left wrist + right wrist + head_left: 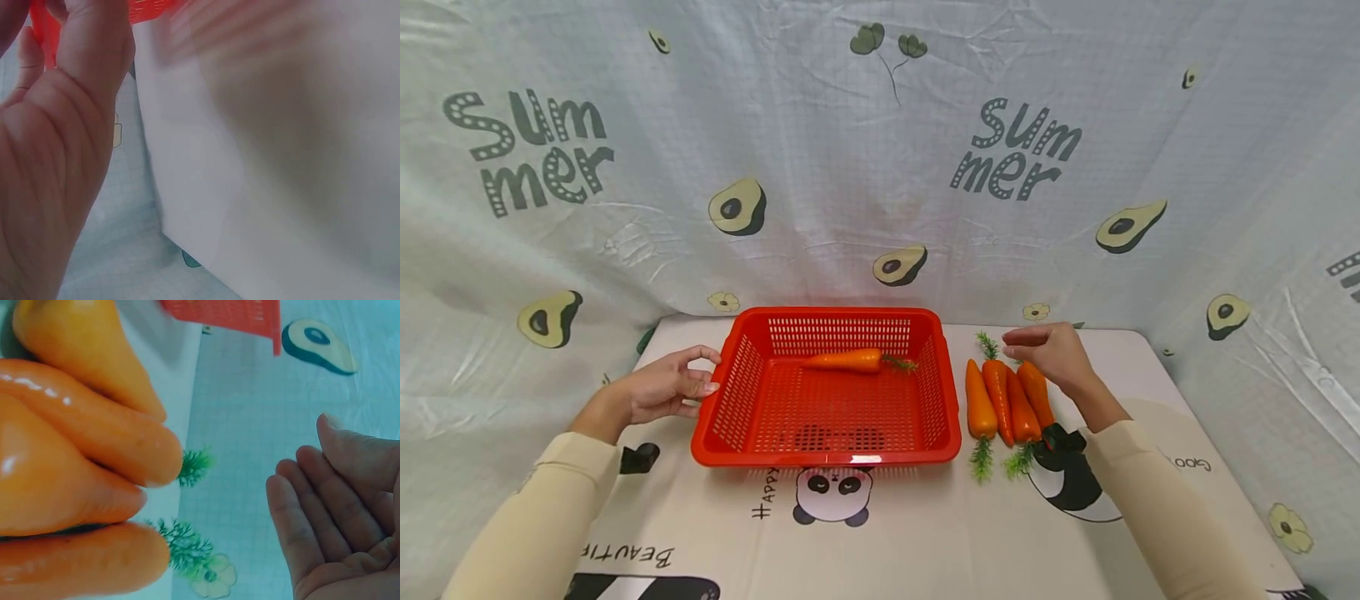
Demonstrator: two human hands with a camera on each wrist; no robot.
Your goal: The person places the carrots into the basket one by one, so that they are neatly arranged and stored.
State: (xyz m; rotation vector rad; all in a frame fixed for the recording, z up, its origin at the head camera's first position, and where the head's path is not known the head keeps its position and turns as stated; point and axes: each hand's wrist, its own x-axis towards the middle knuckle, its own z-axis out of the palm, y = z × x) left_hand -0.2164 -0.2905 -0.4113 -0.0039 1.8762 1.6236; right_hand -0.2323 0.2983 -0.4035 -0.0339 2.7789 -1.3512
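Observation:
A red plastic basket (827,458) stands on the table with one orange carrot (846,361) lying inside. At its left side my left hand (662,387) holds the rim with thumb and fingers; the left wrist view shows only part of this grip. My right hand (1051,354) hovers over the far ends of several carrots (981,400) lying side by side to the right of the basket. In the right wrist view the fingers (290,519) are gently bent, with nothing between them and the thumb, apart from the carrots (81,556).
A pale tablecloth (925,533) with panda prints covers the table. Behind and at both sides hangs a light curtain (820,125) printed with avocados and lettering. Green leafy tops (981,458) stick out from both ends of the carrot group.

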